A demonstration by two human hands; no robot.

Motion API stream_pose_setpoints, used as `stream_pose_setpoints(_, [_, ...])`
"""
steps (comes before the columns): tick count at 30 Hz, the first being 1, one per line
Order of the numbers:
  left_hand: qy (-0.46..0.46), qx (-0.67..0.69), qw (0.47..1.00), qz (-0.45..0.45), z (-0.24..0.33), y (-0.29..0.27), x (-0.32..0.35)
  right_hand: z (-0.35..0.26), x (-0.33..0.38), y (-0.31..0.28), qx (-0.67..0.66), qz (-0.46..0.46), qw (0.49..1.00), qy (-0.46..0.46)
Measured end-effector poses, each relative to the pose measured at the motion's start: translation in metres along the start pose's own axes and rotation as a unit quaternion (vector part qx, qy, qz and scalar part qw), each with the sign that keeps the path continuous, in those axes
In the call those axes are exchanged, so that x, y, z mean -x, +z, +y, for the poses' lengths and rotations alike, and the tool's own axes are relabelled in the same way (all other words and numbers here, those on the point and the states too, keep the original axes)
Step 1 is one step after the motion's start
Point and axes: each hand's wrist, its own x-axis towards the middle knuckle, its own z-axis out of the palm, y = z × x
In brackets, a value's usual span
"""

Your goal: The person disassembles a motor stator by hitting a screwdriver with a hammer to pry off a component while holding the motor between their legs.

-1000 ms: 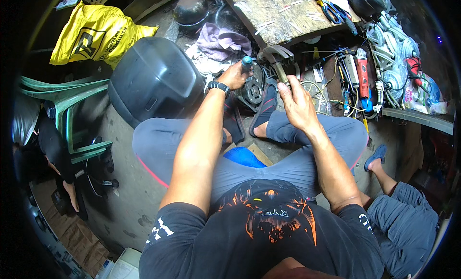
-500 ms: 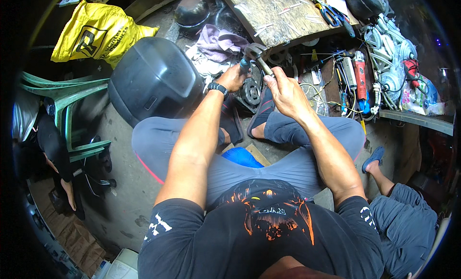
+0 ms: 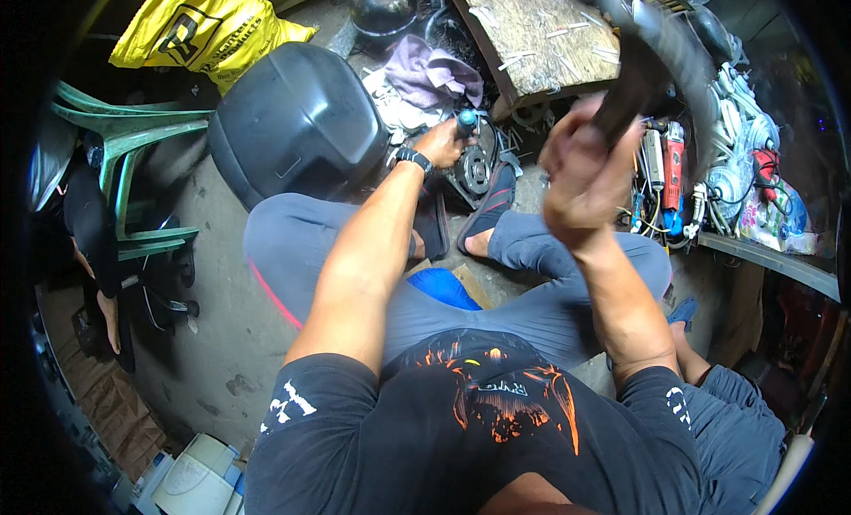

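My left hand (image 3: pixel 438 146) is closed around a tool with a teal, rounded handle end (image 3: pixel 466 120), held upright. Its lower part is hidden by my fingers, so I cannot tell its exact kind. Below and beside it, a dark round metal machine part (image 3: pixel 476 167) sits on the floor between my feet. My right hand (image 3: pixel 583 174) grips a hammer (image 3: pixel 631 85), raised high above my right knee and smeared by motion. The hammer is well apart from the teal handle.
A black plastic case (image 3: pixel 297 129) stands at left, below a yellow bag (image 3: pixel 208 27). A purple cloth (image 3: pixel 430 72) lies beyond the part, beside a wooden tabletop (image 3: pixel 536 50). A red power tool (image 3: pixel 674 165) is at right. Another person's leg (image 3: pixel 731 417) is at lower right.
My right hand has swung the hammer up and to the right, away from the teal handle. My left hand keeps its hold near the part. The whole view has shifted slightly.
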Motion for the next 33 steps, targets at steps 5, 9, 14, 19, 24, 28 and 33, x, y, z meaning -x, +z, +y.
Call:
stream_pose_setpoints(5, [0.013,0.023,0.999,0.028,0.005,0.012,0.006,0.053,0.041,0.017,0.104,-0.261,0.933,0.224])
stream_pose_setpoints(9, [-0.022,0.038,0.998,0.051,-0.03,0.001,-0.002,0.009,0.009,-0.006,0.002,-0.155,0.978,0.141])
stream_pose_setpoints(14, [0.004,0.026,0.999,0.023,-0.031,-0.003,-0.005,0.007,0.019,-0.005,0.017,-0.186,0.956,0.226])
stream_pose_setpoints(19, [-0.004,-0.013,1.0,-0.001,-0.029,0.001,-0.004,0.033,0.036,0.026,0.054,-0.253,0.942,0.215])
stream_pose_setpoints(24, [-0.015,-0.016,0.999,0.025,-0.026,0.005,-0.012,0.056,0.016,0.031,0.085,-0.322,0.911,0.243])
stream_pose_setpoints(28, [-0.046,0.021,0.997,0.055,-0.037,0.001,0.0,-0.002,-0.051,0.006,0.005,-0.143,0.988,0.067])
stream_pose_setpoints(33, [-0.038,0.037,0.998,0.041,-0.026,0.006,-0.011,0.046,-0.006,0.03,0.108,-0.045,0.975,-0.186])
